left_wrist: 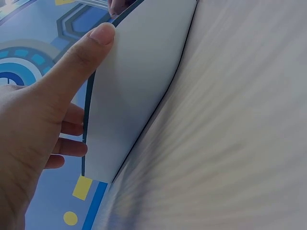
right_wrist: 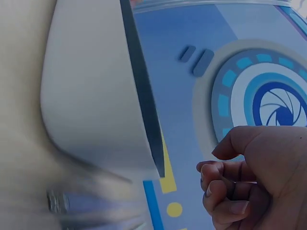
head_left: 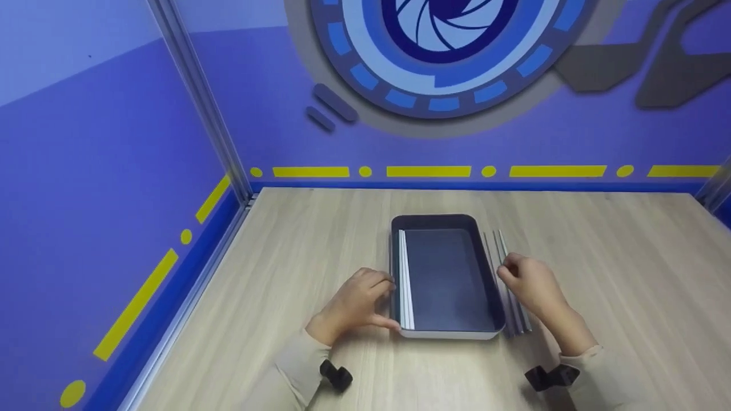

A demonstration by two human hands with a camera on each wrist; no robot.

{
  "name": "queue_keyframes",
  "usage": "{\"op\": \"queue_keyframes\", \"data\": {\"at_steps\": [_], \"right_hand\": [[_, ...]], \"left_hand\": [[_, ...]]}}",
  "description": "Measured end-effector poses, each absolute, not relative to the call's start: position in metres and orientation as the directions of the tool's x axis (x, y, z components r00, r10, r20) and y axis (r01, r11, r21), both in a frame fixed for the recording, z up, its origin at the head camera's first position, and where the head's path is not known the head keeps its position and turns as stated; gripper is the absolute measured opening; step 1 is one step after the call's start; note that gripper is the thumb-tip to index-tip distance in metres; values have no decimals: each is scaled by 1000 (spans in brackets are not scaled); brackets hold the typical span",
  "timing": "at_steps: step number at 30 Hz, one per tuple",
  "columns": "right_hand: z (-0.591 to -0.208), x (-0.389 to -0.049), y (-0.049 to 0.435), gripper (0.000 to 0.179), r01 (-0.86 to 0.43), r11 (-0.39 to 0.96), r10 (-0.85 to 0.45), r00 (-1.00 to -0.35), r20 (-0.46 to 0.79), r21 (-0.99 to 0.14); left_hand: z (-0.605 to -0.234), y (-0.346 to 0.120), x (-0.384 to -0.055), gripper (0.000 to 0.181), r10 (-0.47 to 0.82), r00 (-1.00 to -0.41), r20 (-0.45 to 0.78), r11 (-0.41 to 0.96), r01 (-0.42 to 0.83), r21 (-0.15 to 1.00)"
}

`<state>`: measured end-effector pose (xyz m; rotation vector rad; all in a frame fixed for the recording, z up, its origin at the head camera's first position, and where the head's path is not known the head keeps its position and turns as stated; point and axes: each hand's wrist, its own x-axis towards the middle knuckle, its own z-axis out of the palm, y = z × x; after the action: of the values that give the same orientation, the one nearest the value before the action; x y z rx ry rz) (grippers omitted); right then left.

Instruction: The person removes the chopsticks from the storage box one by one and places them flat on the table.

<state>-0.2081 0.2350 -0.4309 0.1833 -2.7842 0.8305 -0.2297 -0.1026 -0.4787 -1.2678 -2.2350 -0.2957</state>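
Note:
A rectangular tray, dark inside with a pale outer wall, lies on the table. Slim white-looking sticks lie along its left inner side. My left hand touches the tray's near left corner: in the left wrist view the straight thumb rests at the rim and the fingers touch farther along it. Slim metal rods, like chopsticks, lie on the table to the tray's right. Over them is my right hand, fingers loosely bent; the right wrist view shows nothing between thumb and fingertips.
The wooden table is bounded by a patterned blue wall at the back and another panel on the left. A metal post stands in the corner. Black wrist devices sit on both sleeves.

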Motion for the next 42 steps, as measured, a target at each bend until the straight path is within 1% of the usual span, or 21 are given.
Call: {"op": "queue_keyframes", "data": {"at_steps": [7,11,14,18,23,34,38,42], "right_hand": [[-431,-215,217,11,-225,818,-85,-957,276,-529],[-432,-220,208,10,-236,784,-94,-959,266,-574],[-435,-223,202,11,-256,770,-113,-956,270,-585],[-438,-225,193,13,-279,770,-131,-949,286,-574],[-441,-226,184,12,-279,766,-143,-952,270,-579],[-443,-229,171,8,-256,792,-132,-958,254,-555],[-446,-228,167,11,-242,796,-136,-965,225,-554],[-449,-225,161,14,-222,803,-142,-973,184,-553]], "left_hand": [[-476,-100,-233,72,728,-401,556,533,841,-92],[-476,-100,-235,72,729,-391,562,529,843,-100],[-476,-101,-236,72,729,-387,565,527,844,-102],[-475,-101,-235,72,728,-401,556,531,843,-87],[-474,-100,-235,72,727,-416,547,536,841,-73],[-473,-100,-236,72,723,-413,553,541,837,-82],[-476,-101,-234,72,726,-417,547,547,832,-91],[-478,-103,-232,71,726,-409,553,547,831,-103]]}}
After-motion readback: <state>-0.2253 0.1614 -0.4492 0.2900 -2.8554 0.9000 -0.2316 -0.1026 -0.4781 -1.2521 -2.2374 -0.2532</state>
